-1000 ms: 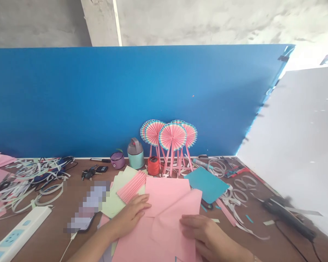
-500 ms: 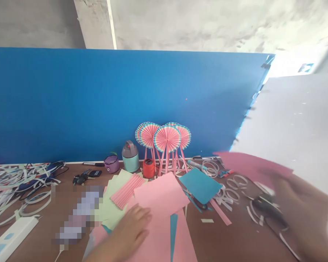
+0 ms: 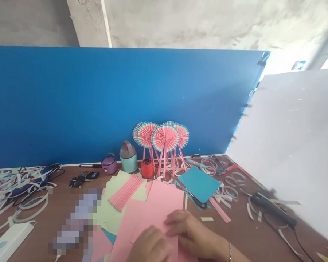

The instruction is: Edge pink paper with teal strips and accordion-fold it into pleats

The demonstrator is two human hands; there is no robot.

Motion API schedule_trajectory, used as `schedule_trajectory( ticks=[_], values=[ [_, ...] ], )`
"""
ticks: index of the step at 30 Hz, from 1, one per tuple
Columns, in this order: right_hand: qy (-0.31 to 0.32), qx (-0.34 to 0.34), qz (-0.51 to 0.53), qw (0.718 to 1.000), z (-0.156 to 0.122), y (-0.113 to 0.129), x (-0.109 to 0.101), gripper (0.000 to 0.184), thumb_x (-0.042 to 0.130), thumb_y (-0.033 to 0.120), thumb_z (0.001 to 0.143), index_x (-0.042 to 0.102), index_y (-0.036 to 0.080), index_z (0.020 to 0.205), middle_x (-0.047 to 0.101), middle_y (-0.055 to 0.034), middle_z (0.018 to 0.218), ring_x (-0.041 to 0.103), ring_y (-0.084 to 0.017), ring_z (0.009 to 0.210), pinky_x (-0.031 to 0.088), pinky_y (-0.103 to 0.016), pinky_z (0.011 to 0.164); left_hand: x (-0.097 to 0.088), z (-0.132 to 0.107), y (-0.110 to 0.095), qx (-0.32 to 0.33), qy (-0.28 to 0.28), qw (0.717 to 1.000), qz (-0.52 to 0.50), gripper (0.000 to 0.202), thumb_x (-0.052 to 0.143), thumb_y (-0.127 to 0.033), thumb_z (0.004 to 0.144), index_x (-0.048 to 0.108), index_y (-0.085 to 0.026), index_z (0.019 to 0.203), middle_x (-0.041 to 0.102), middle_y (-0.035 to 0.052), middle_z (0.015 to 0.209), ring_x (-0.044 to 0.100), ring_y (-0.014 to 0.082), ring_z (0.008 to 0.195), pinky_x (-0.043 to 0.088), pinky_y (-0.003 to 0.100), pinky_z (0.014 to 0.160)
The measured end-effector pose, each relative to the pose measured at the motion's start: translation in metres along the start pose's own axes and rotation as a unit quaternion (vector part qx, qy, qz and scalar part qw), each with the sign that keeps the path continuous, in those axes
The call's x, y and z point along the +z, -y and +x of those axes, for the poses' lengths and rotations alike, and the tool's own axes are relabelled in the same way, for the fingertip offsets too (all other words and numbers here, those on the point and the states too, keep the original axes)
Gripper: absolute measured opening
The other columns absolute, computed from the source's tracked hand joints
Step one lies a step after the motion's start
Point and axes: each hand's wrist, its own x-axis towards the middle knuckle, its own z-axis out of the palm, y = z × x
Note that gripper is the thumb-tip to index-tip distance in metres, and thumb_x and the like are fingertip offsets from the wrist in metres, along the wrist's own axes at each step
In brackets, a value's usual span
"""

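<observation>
Both my hands rest on a stack of pink paper sheets (image 3: 158, 203) at the near edge of the brown table (image 3: 235, 233). My left hand (image 3: 149, 245) lies knuckles-up at the bottom centre, its fingers curled and pressed on the top sheet. My right hand (image 3: 191, 233) sits just to its right, fingers bent and pinching the pink paper's edge. A pleated pink strip (image 3: 125, 187) lies on pale green sheets (image 3: 112, 203) to the left.
Pink paper fans on sticks (image 3: 164, 142) stand against the blue board (image 3: 112, 102). Near them are a teal cup (image 3: 128, 158), a purple pot (image 3: 109, 165), an orange spool (image 3: 147, 168) and a teal sheet (image 3: 199, 183). Paper strips (image 3: 19, 185), a power strip (image 3: 8, 240), a glue gun (image 3: 272, 209).
My right hand carried a pink sheet off to the right, then came back empty of it and now pinches the pink stack beside my left hand. The view shifted slightly rightwards.
</observation>
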Motion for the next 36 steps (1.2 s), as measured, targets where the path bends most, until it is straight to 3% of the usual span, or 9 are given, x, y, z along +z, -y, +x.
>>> schedule_trajectory(
  ticks=[5,9,12,15,19,22,26,32,36],
  values=[
    [-0.017,0.014,-0.022,1.0,0.0,-0.005,0.007,0.043,0.046,0.006,0.067,0.07,0.026,0.097,0.063,-0.0052,0.097,0.053,-0.02,0.092,0.04,-0.035,0.084,0.01,0.021,0.024,-0.05,0.105,0.993,0.016,0.081,0.066,-0.047,0.071,0.034,-0.012,0.138,0.04,0.0222,0.14,0.039,0.041,0.126,0.039,0.058,0.097],
    [-0.019,0.005,-0.069,0.997,0.001,-0.003,0.015,0.043,0.045,0.006,0.07,0.067,0.026,0.102,0.06,-0.0051,0.09,0.051,-0.018,0.084,0.041,-0.031,0.077,0.029,0.012,0.037,-0.024,0.13,0.991,0.001,0.07,0.06,-0.033,0.077,0.032,-0.02,0.14,0.044,0.0129,0.14,0.039,0.0345,0.128,0.031,0.055,0.105],
    [0.016,-0.008,-0.059,0.998,0.001,0.001,0.013,0.042,0.052,0.012,0.069,0.063,0.023,0.108,0.061,-0.0054,0.096,0.053,-0.018,0.085,0.043,-0.03,0.078,0.022,0.004,0.043,-0.051,0.076,0.996,-0.017,0.061,0.053,-0.016,0.074,0.042,-0.021,0.134,0.051,0.0112,0.134,0.047,0.0283,0.123,0.037,0.045,0.104],
    [0.024,0.042,-0.065,0.997,0.002,0.002,0.005,0.055,0.065,0.035,0.068,0.056,0.02,0.119,0.057,-0.0107,0.116,0.05,-0.027,0.105,0.039,-0.041,0.093,0.008,0.004,0.052,-0.016,0.085,0.995,-0.05,0.042,0.054,-0.016,0.071,0.059,-0.023,0.112,0.054,0.0059,0.133,0.048,0.0243,0.122,0.034,0.039,0.107],
    [0.034,0.158,-0.097,0.982,-0.002,-0.011,-0.007,0.097,0.067,0.059,0.061,0.034,0.013,0.14,0.022,-0.0213,0.148,0.017,-0.039,0.135,0.015,-0.057,0.107,0.001,0.006,0.063,0.03,0.098,0.993,-0.059,0.034,0.059,-0.02,0.065,0.063,-0.025,0.097,0.059,0.0044,0.127,0.052,0.0255,0.118,0.038,0.039,0.104],
    [0.045,0.21,-0.103,0.971,-0.006,-0.023,-0.009,0.104,0.065,0.064,0.061,0.026,0.014,0.144,0.009,-0.0219,0.151,0.007,-0.04,0.137,0.015,-0.058,0.107,0.002,0.005,0.06,0.054,0.061,0.997,-0.015,0.035,0.06,-0.02,0.069,0.061,-0.028,0.103,0.064,0.0041,0.12,0.059,0.0238,0.109,0.045,0.037,0.098],
    [0.025,0.223,-0.119,0.967,-0.005,-0.021,-0.007,0.099,0.068,0.064,0.057,0.037,0.018,0.139,0.023,-0.0205,0.148,0.02,-0.041,0.134,0.022,-0.058,0.105,0.007,0.004,0.046,0.1,0.011,0.989,0.104,0.023,0.056,-0.032,0.081,0.063,-0.024,0.101,0.069,0.008,0.108,0.067,0.0236,0.095,0.055,0.031,0.079],
    [-0.022,0.235,-0.089,0.968,-0.003,-0.009,-0.008,0.092,0.075,0.059,0.049,0.051,0.016,0.127,0.036,-0.0202,0.139,0.035,-0.042,0.124,0.031,-0.055,0.1,0.037,0.005,0.044,0.142,-0.011,0.958,0.247,0.029,0.046,-0.028,0.089,0.059,-0.023,0.114,0.067,0.009,0.113,0.065,0.0266,0.1,0.054,0.035,0.082],
    [-0.099,0.227,0.008,0.969,-0.002,-0.02,-0.007,0.065,0.064,0.046,0.072,0.048,0.018,0.128,0.05,-0.0144,0.124,0.049,-0.029,0.111,0.041,-0.04,0.092,0.053,-0.001,0.055,0.132,0.006,0.969,0.211,0.034,0.046,-0.031,0.09,0.053,-0.028,0.123,0.063,0.0074,0.121,0.061,0.026,0.108,0.052,0.036,0.088]
  ],
)
